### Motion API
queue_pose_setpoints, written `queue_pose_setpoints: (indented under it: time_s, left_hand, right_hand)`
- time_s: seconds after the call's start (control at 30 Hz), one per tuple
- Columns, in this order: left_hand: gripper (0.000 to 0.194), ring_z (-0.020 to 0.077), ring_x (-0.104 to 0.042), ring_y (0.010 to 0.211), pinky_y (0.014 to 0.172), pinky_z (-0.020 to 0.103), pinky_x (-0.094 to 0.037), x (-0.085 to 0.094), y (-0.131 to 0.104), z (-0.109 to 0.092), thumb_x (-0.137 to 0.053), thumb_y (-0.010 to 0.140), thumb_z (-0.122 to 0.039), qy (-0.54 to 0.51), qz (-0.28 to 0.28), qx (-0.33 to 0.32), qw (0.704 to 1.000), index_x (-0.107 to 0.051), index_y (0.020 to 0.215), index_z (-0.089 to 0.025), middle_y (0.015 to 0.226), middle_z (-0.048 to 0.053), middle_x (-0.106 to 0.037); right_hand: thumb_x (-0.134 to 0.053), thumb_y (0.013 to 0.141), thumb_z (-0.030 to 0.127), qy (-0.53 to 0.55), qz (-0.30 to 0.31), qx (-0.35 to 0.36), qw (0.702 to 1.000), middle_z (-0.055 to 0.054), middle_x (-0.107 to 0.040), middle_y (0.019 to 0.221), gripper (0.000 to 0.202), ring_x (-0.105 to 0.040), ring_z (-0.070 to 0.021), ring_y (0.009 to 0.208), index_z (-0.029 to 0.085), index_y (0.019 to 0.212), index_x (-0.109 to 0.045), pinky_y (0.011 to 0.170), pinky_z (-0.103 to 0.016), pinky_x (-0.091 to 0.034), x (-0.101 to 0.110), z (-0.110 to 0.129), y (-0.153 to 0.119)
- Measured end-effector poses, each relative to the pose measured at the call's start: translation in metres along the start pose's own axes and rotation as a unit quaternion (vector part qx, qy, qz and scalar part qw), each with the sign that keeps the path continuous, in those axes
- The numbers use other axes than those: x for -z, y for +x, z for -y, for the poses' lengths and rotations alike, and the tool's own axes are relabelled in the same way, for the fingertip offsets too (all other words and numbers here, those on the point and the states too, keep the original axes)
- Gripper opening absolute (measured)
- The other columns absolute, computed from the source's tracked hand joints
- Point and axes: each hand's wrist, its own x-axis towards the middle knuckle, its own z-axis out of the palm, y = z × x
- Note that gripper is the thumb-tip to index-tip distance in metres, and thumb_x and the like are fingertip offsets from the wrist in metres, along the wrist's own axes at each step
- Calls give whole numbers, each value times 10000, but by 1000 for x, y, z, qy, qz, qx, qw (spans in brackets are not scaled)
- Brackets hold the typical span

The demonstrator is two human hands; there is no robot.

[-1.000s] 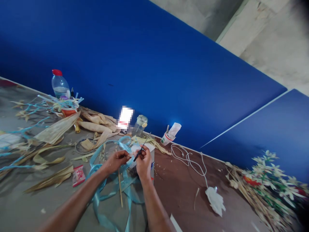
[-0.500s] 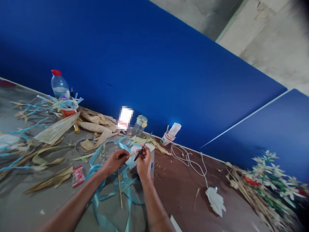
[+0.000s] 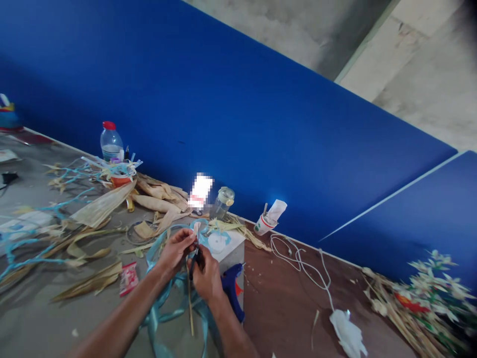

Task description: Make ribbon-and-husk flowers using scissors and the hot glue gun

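- Evidently, your left hand (image 3: 178, 252) was closed to a fingertip pinch, a small pale piece (image 3: 196, 227) standing up out of the grip.
- Your right hand (image 3: 206, 274) was curled round the dark-handled scissors (image 3: 193, 266), the blades pointing up and away from you, close to that piece. Whether the blades were parted could not be told.
- Principal hazard: blades and left fingertips lay very near each other. A slipping piece, or a hurried squeeze on the handles, risked a nick.
- Second hazard: the piece appeared thin and showed little beyond your fingers — a crooked blade risked tearing it or taking off too much.
- Beneath your hands lay loops of blue ribbon (image 3: 152, 318) and a thin stick (image 3: 192, 313). A dropped wrist risked snagging a loop and jerking the grip.
- To the right, a blue glue gun (image 3: 231, 286) lay just beside your right forearm. Its heat could not be judged — if it was hot, a sideways swing of the arm risked a burn.
- Near your left forearm, a pink packet (image 3: 128, 278) lay on the grey tabletop (image 3: 93, 330), posing little concern.
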Motion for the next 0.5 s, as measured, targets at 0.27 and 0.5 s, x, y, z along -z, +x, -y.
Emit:
queue_pose_setpoints:
  time_s: [0.27, 0.5]
  left_hand:
    - [327, 31, -388, 428, 426, 140, -300, -5, -4, -1, -830, 546, -325, -22, 5, 34, 999, -568, 631, -148, 481, -74, -475]
    - [370, 36, -366, 424, 428, 152, -288, -11, -9, -4, -840, 513, -348, -16, 4, 60, 998, -545, 601, -144, 457, -73, -454]
  right_hand:
    - [-524, 798, 202, -66, -13, 23, 997, -124, -703, 998, 401, -672, -229, 895, 123, 1189, -575, 804, -327, -528, -1, -1, -3]
    - [-498, 818, 159, -53, -12, 39, 998, -128, -669, 1129, 444, -637, -235, 1030, 149, 1260, -542, 898, -343, -491, 0, 3, -3]
